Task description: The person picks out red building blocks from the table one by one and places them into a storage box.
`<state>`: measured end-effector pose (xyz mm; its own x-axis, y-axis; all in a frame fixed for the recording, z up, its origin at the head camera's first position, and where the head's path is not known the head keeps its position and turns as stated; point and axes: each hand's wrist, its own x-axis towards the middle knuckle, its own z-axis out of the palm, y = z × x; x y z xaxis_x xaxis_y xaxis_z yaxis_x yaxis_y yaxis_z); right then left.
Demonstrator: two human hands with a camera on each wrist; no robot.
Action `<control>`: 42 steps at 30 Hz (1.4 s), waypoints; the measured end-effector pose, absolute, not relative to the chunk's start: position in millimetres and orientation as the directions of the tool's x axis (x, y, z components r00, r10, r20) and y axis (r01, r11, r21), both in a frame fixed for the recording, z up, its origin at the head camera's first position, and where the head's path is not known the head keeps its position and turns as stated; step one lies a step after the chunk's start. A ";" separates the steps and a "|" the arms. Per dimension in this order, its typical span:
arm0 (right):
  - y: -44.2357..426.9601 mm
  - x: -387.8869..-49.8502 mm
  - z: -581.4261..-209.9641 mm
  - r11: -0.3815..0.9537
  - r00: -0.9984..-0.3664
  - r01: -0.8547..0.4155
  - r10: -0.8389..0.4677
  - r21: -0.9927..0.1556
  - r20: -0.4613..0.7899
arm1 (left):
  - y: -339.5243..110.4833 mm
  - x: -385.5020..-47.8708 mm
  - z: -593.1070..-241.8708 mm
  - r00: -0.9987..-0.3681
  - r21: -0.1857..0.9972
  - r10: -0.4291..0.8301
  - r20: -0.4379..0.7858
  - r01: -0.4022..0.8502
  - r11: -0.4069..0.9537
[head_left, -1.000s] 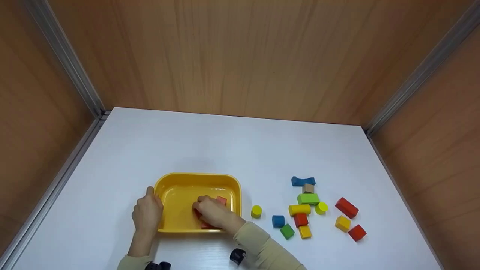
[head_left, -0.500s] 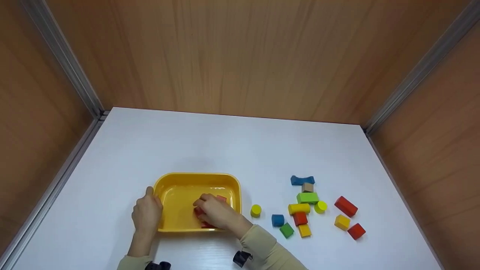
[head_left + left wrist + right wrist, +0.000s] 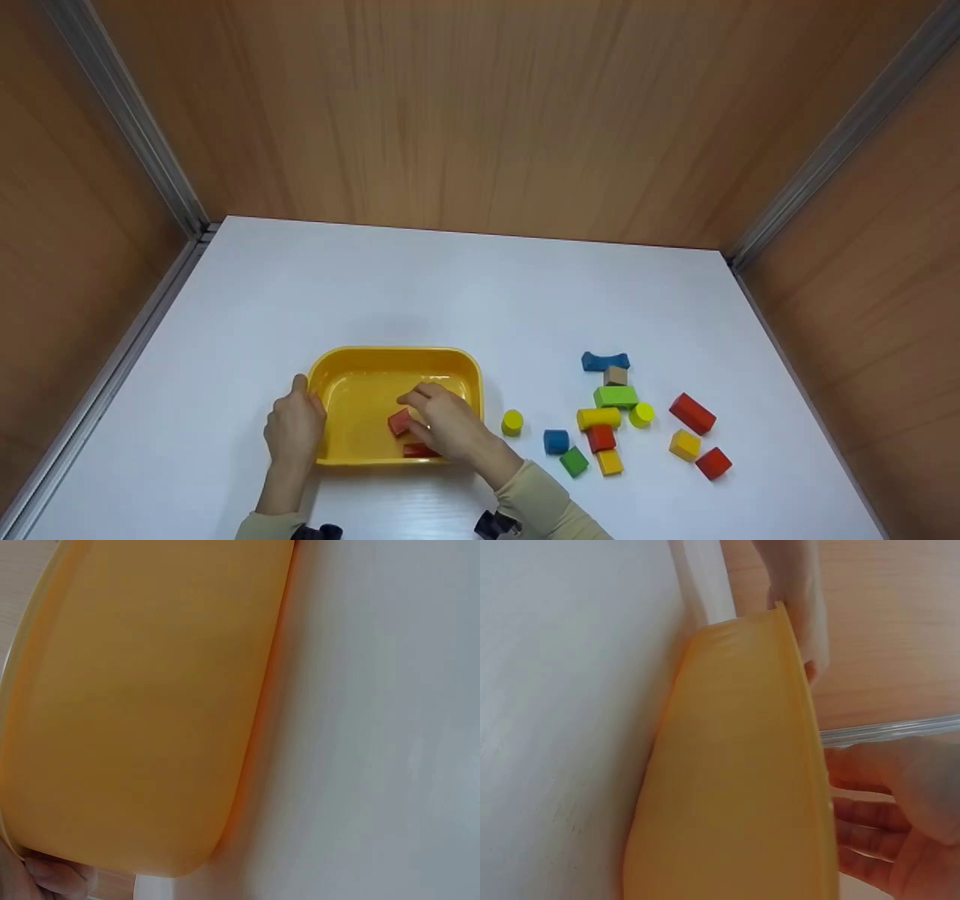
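A yellow tray [image 3: 352, 420] lies near the front of the table, its side wall [image 3: 150, 712] filling much of the left wrist view. My left hand [image 3: 294, 429] grips the tray's left rim, with some fingers hidden behind the wall. Over the tray's right half is my right hand [image 3: 450, 424], its fingers apart and loosely bent with nothing visible between them. Just left of its thumb sits a red block [image 3: 400, 422] on the tray floor; whether they touch I cannot tell. A second red block [image 3: 420, 450] lies by the tray's front wall.
Right of the tray stands a yellow cylinder [image 3: 512, 422]. Farther right are scattered blocks, among them a blue cylinder [image 3: 556, 442], a light green block [image 3: 616, 397], a blue curved block [image 3: 605, 362] and a red block [image 3: 692, 413]. Wooden walls [image 3: 465, 112] enclose the table.
My right hand has drawn back to the right and its fingers have spread, uncovering the red block. A reddish block near the tray's right side is now hidden behind it. My left hand stays put.
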<state>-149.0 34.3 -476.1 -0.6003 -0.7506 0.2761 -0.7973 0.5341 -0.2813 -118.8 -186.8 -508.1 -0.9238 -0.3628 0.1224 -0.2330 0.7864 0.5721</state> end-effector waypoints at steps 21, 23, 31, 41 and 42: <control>79.3 -136.4 -466.2 0.601 -0.827 -0.555 -0.472 -0.575 0.306 | -186.6 -118.1 -508.2 -0.922 0.577 -0.379 0.083 -0.266 0.772; 83.8 -136.5 -466.7 0.597 -0.832 -0.549 -0.457 -0.585 0.315 | -186.6 -117.5 -508.1 -0.920 0.578 -0.379 0.104 -0.255 0.776; 101.2 -136.9 -470.4 0.622 -0.868 -0.494 -0.388 -0.608 0.309 | -186.0 -116.3 -507.2 -0.919 0.583 -0.364 0.148 -0.216 0.783; 124.0 -138.9 -477.9 0.659 -0.924 -0.383 -0.264 -0.647 0.278 | -186.1 -119.2 -507.8 -0.917 0.579 -0.379 0.124 -0.243 0.778; 126.5 -139.0 -478.7 0.664 -0.927 -0.375 -0.254 -0.647 0.276 | -186.0 -119.1 -507.8 -0.918 0.581 -0.378 0.119 -0.245 0.776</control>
